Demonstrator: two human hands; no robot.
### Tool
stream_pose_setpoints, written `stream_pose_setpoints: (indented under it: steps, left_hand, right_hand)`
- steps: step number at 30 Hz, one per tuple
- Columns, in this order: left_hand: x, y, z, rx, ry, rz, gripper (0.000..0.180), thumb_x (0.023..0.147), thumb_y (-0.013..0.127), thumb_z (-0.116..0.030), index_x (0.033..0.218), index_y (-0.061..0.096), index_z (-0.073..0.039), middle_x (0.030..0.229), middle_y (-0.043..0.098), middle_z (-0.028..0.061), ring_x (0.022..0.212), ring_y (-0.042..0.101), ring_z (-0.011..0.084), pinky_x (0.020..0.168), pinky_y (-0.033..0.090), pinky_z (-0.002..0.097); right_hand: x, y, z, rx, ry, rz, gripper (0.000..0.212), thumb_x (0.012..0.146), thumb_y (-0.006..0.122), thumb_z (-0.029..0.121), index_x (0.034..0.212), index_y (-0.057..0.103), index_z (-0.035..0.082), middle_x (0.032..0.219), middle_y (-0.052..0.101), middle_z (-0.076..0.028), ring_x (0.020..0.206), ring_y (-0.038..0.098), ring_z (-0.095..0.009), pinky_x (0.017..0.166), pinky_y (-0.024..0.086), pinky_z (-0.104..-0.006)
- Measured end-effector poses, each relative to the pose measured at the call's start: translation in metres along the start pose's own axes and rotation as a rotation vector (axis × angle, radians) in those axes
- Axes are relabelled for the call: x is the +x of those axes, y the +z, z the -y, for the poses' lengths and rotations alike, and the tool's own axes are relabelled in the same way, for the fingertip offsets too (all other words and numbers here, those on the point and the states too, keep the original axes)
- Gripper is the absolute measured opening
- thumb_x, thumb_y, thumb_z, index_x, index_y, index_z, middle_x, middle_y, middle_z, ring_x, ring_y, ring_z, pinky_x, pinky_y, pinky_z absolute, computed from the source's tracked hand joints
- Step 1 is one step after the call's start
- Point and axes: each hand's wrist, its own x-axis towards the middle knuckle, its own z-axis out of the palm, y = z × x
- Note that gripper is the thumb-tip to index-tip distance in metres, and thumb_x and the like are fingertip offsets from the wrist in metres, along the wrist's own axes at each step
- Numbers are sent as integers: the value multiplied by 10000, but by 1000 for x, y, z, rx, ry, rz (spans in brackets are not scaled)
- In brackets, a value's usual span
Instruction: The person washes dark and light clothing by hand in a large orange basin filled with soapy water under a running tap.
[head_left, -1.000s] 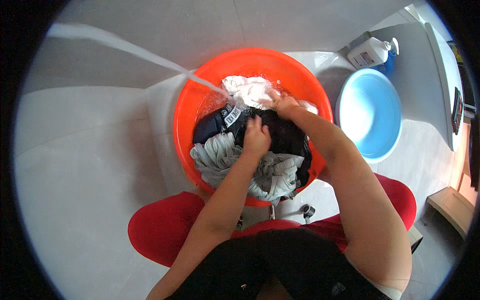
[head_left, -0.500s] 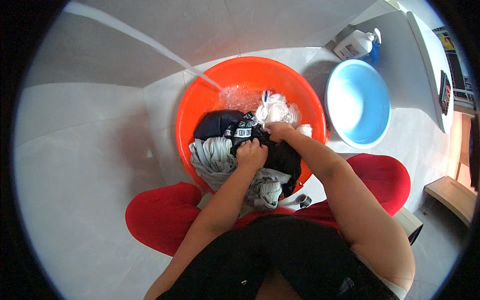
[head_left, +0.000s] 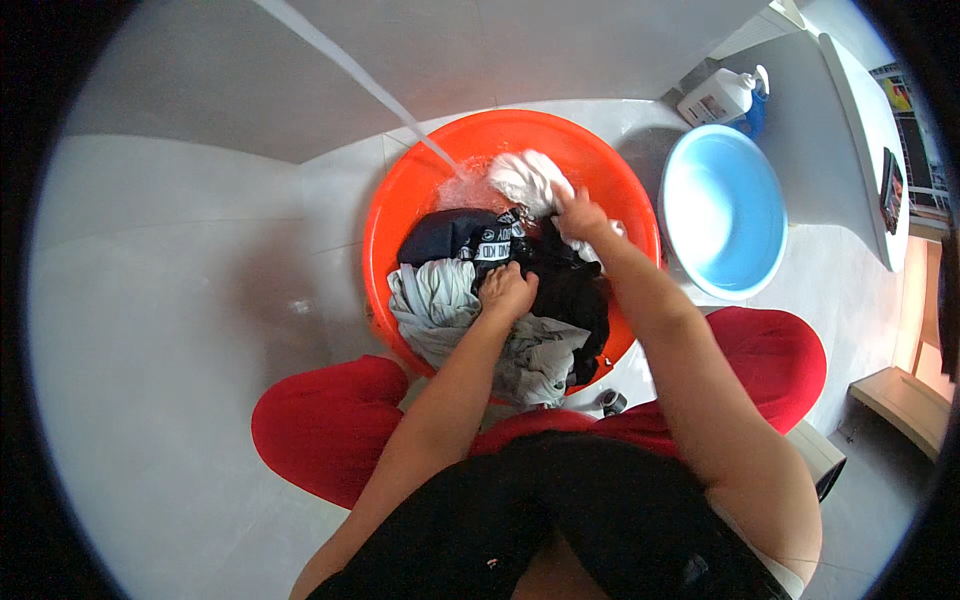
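A round orange basin holds wet laundry and water. My right hand is closed on a white cloth garment at the far right of the basin; part of it is blurred. My left hand lies on a black garment, its fingers loosely spread and thumb apart. Beside that hand are a dark navy bundle, a black band with white lettering and a light grey garment that hangs toward the near rim.
A stream of water falls into the basin from the upper left. To the right stands a light blue basin, with a white pump bottle behind it. A small dark cylindrical object lies by the near rim. My red-trousered knees flank the basin.
My right hand has lifted and shifted right, drawing the white garment along and stretching it toward the far left. My left hand has stayed on the black garment, its fingers now flatter.
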Motion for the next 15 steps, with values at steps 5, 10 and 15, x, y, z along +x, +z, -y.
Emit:
stream_pose_setpoints:
  steps: [5, 10, 15]
  left_hand:
    - [-10, -21, -8, -229, 211, -205, 389, 852, 548, -317, 1103, 587, -22, 1070, 595, 193, 1033, 547, 349, 929, 418, 403]
    - [34, -60, -45, -1230, 270, -243, 472, 874, 593, -317, 1269, 448, -105, 1142, 536, 82, 992, 525, 199, 883, 422, 362]
    - [97, -70, 17, -1984, 178, 254, 693, 852, 495, -579, 1261, 417, -25, 1150, 552, 211, 932, 628, 322, 726, 565, 462]
  right_hand:
    - [7, 36, 0, -681, -352, 297, 572, 913, 426, 238, 1425, 240, 413, 1503, 126, -189, 1360, 200, -417, 1059, 254, -550]
    - [29, -1, 14, 339, 155, 36, 318, 810, 555, 197, 1114, 637, 242, 1385, 420, -160, 1170, 524, -322, 958, 425, -452]
    - [-128, -35, 107, 497, -337, -549, 172, 726, 570, 142, 824, 709, 169, 1089, 571, -174, 926, 583, -367, 829, 473, -448]
